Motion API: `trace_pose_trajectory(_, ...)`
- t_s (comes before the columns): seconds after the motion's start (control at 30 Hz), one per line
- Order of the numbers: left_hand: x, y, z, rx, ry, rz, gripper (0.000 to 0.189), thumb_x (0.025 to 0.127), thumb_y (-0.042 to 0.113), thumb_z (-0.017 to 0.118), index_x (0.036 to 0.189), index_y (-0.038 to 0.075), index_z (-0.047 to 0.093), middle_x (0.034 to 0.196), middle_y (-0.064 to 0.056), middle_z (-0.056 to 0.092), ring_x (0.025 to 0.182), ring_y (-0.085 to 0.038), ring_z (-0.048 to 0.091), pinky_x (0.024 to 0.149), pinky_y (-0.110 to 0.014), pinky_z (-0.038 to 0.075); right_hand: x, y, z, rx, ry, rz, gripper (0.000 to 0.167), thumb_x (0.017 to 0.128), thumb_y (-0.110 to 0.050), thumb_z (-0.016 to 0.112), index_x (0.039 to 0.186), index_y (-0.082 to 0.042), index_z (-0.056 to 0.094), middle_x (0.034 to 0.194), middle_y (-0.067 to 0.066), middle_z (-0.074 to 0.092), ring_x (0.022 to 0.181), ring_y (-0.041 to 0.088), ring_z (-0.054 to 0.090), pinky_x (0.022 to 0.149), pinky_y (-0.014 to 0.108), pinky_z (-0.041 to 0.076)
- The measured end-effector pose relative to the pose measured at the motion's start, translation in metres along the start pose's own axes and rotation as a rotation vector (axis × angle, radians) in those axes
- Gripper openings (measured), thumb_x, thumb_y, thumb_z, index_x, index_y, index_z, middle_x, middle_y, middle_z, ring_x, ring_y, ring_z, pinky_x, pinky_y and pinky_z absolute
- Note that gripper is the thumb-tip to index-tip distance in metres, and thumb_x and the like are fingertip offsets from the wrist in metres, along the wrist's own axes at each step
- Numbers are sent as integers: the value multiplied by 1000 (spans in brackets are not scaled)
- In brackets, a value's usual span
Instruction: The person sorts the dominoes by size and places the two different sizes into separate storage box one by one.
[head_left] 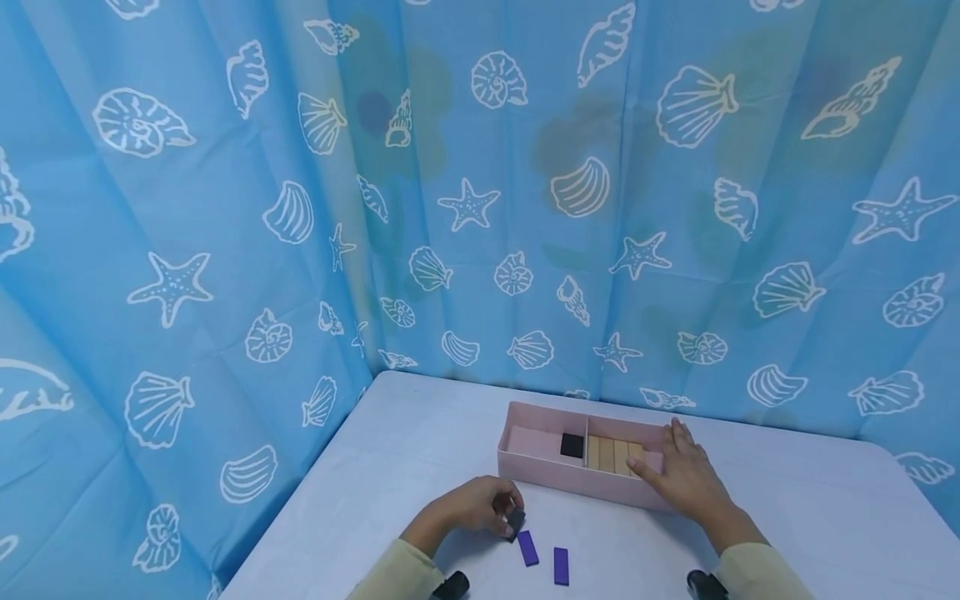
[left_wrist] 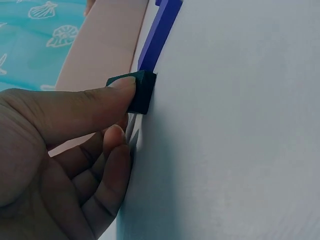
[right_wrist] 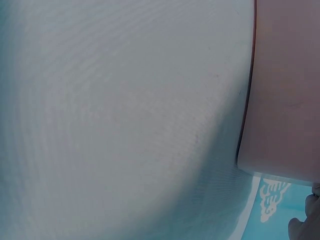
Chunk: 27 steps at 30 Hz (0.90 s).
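My left hand (head_left: pixel 480 504) pinches a small black block (head_left: pixel 516 522) between thumb and fingers, low over the table. In the left wrist view the thumb presses on the top face of the block (left_wrist: pixel 142 91). Just beside it are two purple blocks, one (head_left: pixel 528 548) near the held block and another (head_left: pixel 561 566) farther right. My right hand (head_left: pixel 690 475) rests over the right end of a pink box (head_left: pixel 577 479), its fingers extended toward the back corner and its thumb over the inside. In the right wrist view only fingertips (right_wrist: pixel 305 220) show, past the box's end.
A divider (head_left: pixel 587 433) splits the box. One black block (head_left: pixel 572 446) lies in the left compartment, and several light wooden blocks (head_left: pixel 611 454) are lined up in the right one. A white cloth covers the table (head_left: pixel 420 417); a blue shell-patterned curtain (head_left: pixel 465 250) hangs behind.
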<state>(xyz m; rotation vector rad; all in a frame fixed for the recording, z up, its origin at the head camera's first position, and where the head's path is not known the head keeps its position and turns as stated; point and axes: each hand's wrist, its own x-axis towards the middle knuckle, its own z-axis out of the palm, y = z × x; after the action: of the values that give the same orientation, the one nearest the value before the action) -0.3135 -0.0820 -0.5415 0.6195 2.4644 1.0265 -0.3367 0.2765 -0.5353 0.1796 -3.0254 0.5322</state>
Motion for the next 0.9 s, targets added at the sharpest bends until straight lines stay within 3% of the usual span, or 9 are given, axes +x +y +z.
trace_pose_trajectory(0.53,-6,-1,1,-102,24,-12,35,76,-1,79,103,20,70,79,2,61,70,-14,57,64,-27,48,1,1,0,0,21,-19,111,90,-70,45,143,21,13,152,39,4,136,58,9,106,69,12)
trace_pose_trajectory(0.9,-6,-11,-1,-268,67,-31,27,80,2,76,101,19,71,83,-1,65,72,-18,62,63,-31,54,0,-1,-2,-24,7,-16,111,90,-71,43,143,22,11,151,39,2,140,52,4,109,66,5)
